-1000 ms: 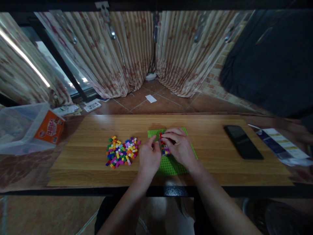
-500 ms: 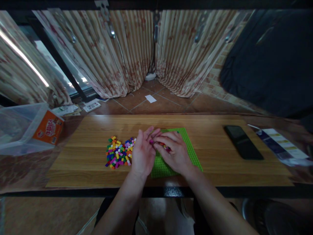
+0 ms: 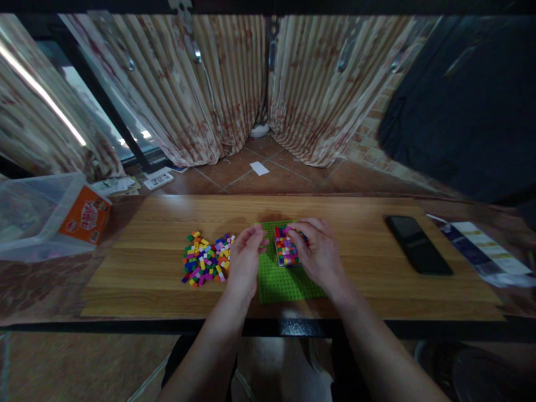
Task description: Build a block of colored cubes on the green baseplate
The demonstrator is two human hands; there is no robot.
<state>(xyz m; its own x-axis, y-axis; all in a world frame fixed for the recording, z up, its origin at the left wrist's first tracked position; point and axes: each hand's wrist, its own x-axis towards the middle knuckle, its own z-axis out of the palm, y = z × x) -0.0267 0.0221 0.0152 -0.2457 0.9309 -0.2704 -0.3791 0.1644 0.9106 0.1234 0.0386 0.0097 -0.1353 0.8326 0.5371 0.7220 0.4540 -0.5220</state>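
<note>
A green studded baseplate [image 3: 288, 287] lies on the wooden table in front of me. A block of small multicoloured toy bricks [image 3: 286, 248] stands on its upper middle. My right hand [image 3: 316, 245] reaches over the block's right side, thumb and forefinger closed at its far edge on a small magenta brick [image 3: 288, 229]. At the plate's left edge, my left hand [image 3: 246, 254] is raised with its fingers curled together. What those fingers hold, if anything, is hidden. Loose coloured bricks [image 3: 205, 259] are heaped just left of this hand.
A black phone [image 3: 417, 244] lies on the table's right part, with printed packets [image 3: 488, 248] beyond it. To the left is a clear plastic box [image 3: 42, 218] with an orange label. The table's dark front edge [image 3: 293, 328] runs below my forearms.
My right hand has moved right, from my left palm to the brick block, with the magenta brick. The left hand's open palm has curled in, and the block has come into sight.
</note>
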